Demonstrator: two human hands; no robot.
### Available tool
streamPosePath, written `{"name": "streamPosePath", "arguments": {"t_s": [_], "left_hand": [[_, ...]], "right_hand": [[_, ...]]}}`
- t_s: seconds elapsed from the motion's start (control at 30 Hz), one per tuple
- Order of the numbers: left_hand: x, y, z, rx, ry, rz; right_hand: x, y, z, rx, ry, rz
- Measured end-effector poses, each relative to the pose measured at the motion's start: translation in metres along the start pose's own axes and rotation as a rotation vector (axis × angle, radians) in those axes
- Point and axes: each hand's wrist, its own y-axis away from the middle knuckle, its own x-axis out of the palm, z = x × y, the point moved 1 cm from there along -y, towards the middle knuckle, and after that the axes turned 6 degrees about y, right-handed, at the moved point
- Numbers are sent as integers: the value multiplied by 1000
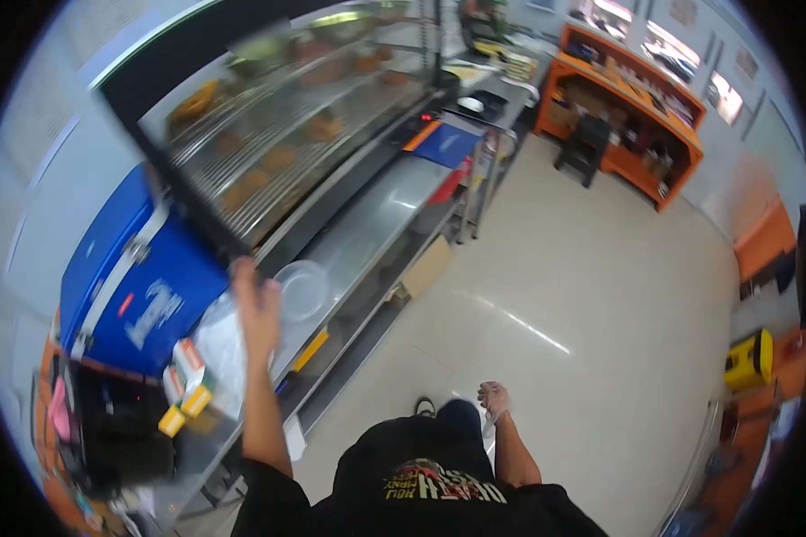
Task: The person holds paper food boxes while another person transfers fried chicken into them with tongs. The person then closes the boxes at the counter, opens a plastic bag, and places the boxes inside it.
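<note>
My left hand (257, 309) is raised at the lower front corner of a glass food display cabinet (181, 190); its fingers, a little blurred, grip the dark frame there. Golden-brown food pieces (278, 159) lie on the cabinet's wire racks. Just right of that hand, a round translucent plastic container (302, 290) rests on the steel counter (367, 234). My right hand (493, 399) hangs low over the floor with its fingers curled in. Thin clear plastic (488, 424) shows at its wrist; whether this is a glove or a bag, I cannot tell.
On the left stand a blue cooler box (148, 300), small white-and-orange boxes (188, 362) and a black appliance (121, 421). A blue folder (446, 144) lies farther along the counter. Beyond the tiled floor (546, 268) are an orange shelf unit (631, 112) and a dark stool (585, 143).
</note>
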Motion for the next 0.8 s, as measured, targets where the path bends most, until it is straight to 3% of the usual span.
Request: {"name": "streamPosePath", "arguments": {"t_s": [0.03,0.1,0.13,0.23,0.27,0.3,0.33,0.37,0.4,0.47,0.5,0.57,0.63,0.8], "left_hand": [[9,-38,-17,104,-26,-134],[22,-104,-17,302,-297,-302],[36,-126,-30,305,-286,-391],[85,-166,-46,383,-386,-458],[104,-178,-41,386,-349,-456],[119,-189,-31,361,-308,-459],[132,-195,-23,325,-276,-454],[156,-201,-24,286,-284,-477],[173,-201,-14,229,-203,-465],[206,-212,14,143,-32,-433],[230,-221,13,88,-39,-392],[283,-216,-3,-44,-64,-311],[340,-222,4,-151,21,-274],[504,-244,26,-325,160,-22]], "right_hand": [[-21,-23,-18,-29,-69,-7],[-67,-81,-58,-263,1099,151],[-91,-110,-79,-435,1668,211],[-154,-234,-149,-55,827,-12],[-151,-222,-45,-36,935,-70],[-153,-267,-17,-482,1312,-229],[-145,-297,57,-156,1233,-186],[-133,-315,151,10,1099,-169],[-134,-384,173,-296,1190,-160],[-99,-452,310,-379,875,-232],[-88,-506,356,-463,958,-198],[-52,-511,506,-510,803,-174],[-23,-576,572,-810,621,-330],[23,-676,708,-1185,569,-482]]}}
